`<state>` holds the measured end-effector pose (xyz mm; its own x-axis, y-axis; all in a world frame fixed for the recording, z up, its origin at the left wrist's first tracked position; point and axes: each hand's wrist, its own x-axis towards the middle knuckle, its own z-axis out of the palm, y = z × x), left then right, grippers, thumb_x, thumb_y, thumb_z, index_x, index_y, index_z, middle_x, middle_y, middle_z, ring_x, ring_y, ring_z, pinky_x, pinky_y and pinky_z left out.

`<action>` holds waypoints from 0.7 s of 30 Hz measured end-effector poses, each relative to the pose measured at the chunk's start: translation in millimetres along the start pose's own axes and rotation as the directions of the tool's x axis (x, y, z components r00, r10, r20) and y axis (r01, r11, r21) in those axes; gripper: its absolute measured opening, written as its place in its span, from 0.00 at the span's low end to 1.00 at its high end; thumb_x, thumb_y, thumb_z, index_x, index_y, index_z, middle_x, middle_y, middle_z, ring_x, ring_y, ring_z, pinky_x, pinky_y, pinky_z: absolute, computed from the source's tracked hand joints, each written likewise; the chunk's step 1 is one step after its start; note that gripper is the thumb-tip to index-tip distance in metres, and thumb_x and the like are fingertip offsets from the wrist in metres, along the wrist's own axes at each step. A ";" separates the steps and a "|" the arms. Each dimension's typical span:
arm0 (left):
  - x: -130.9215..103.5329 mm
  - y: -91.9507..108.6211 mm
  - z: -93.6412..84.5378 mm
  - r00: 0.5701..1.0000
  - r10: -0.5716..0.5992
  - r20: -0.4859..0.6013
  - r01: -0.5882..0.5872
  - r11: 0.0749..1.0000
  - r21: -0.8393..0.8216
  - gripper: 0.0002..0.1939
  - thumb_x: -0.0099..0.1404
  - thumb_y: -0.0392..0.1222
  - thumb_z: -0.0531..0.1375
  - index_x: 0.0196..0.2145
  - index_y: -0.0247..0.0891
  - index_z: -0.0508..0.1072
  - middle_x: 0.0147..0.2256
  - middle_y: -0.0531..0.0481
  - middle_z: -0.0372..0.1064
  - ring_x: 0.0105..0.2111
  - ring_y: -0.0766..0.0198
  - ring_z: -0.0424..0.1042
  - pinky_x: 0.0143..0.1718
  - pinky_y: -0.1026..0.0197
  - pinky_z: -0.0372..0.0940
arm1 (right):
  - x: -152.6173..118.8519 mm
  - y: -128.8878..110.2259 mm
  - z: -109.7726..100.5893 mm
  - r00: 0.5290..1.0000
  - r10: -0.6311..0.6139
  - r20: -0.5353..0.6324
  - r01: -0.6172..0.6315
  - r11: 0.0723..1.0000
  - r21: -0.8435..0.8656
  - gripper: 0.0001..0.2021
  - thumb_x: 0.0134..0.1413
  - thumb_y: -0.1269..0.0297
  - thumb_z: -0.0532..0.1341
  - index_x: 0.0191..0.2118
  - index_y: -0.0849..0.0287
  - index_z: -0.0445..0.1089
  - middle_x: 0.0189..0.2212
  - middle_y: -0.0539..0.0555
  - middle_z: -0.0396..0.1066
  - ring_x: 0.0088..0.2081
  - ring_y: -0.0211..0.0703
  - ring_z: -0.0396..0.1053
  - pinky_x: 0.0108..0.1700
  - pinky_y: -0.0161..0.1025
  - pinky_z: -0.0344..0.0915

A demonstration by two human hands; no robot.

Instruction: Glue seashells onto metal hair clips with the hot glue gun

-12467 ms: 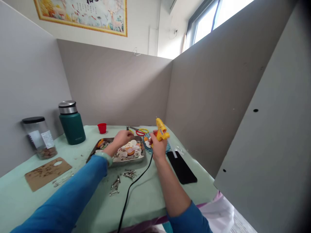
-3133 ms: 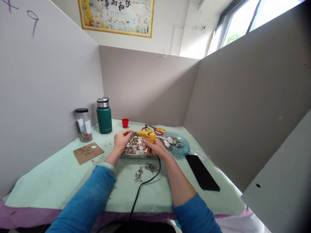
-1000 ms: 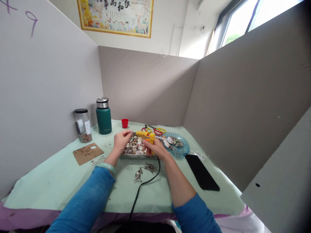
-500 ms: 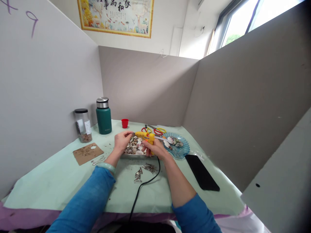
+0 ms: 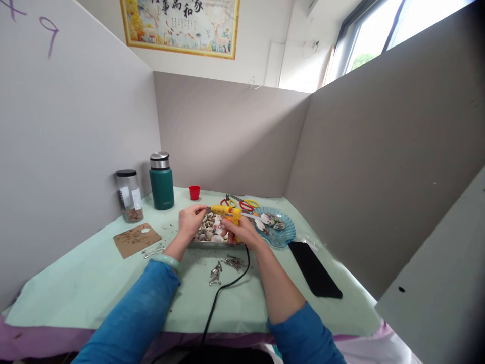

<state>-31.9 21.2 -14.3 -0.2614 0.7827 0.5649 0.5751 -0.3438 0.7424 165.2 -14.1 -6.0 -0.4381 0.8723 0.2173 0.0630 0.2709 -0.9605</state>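
My right hand [image 5: 242, 231] is wrapped round the handle of a yellow hot glue gun [image 5: 227, 212], whose nozzle points left. A white glue stick [image 5: 248, 216] sticks out of its back end. My left hand [image 5: 191, 221] is pinched closed at the nozzle tip; whatever its fingers hold is too small to make out. Beneath both hands lies a metal tray [image 5: 212, 245] of seashells [image 5: 216, 230]. From the gun a black cord [image 5: 223, 287] runs toward me, past small metal clips [image 5: 215, 273] in two loose piles.
On the left are a brown board [image 5: 131, 241], a clear jar [image 5: 131, 197] and a green flask [image 5: 162, 187]. A red cup [image 5: 194, 192] and scissors [image 5: 248, 205] stand at the back. To the right are a blue plate [image 5: 290, 235] with shells and a black phone [image 5: 316, 270].
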 end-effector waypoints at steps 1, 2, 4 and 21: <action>-0.1 0.4 0.0 1.000 0.000 0.001 0.000 1.000 -0.002 0.11 0.55 0.43 0.59 0.33 0.41 0.79 0.29 0.52 0.77 0.32 0.61 0.74 0.36 0.63 0.67 | -0.1 0.0 0.2 1.000 -0.003 0.002 0.003 1.000 0.004 0.20 0.51 0.47 0.60 0.34 0.63 0.69 0.25 0.53 0.72 0.16 0.33 0.64 0.16 0.29 0.57; -0.3 1.0 -0.1 1.000 -0.001 0.002 0.001 1.000 -0.003 0.11 0.55 0.43 0.59 0.33 0.41 0.79 0.29 0.51 0.77 0.32 0.61 0.74 0.36 0.63 0.67 | -0.2 0.0 0.3 1.000 -0.007 0.004 0.007 1.000 0.008 0.20 0.51 0.47 0.60 0.34 0.63 0.69 0.25 0.53 0.72 0.17 0.33 0.64 0.16 0.29 0.57; -0.8 2.5 -0.4 1.000 -0.009 0.005 0.009 1.000 -0.006 0.11 0.55 0.44 0.59 0.33 0.41 0.79 0.29 0.51 0.77 0.31 0.61 0.74 0.36 0.63 0.67 | -0.2 0.0 0.7 1.000 -0.007 0.005 0.007 1.000 0.007 0.20 0.51 0.47 0.60 0.34 0.63 0.69 0.25 0.52 0.72 0.17 0.33 0.64 0.16 0.29 0.57; -1.8 5.4 -2.0 1.000 -0.019 -0.015 0.019 1.000 0.007 0.11 0.55 0.42 0.58 0.33 0.40 0.79 0.30 0.51 0.77 0.32 0.61 0.74 0.37 0.63 0.67 | -2.0 -4.3 1.0 1.000 0.013 -0.008 -0.013 1.000 0.000 0.21 0.50 0.47 0.60 0.32 0.64 0.69 0.23 0.53 0.72 0.16 0.32 0.63 0.16 0.29 0.57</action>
<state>-29.9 16.9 -10.6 -0.2840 0.7810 0.5562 0.5756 -0.3251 0.7503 164.9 -17.4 -2.5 -0.4304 0.8789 0.2057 0.0689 0.2593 -0.9633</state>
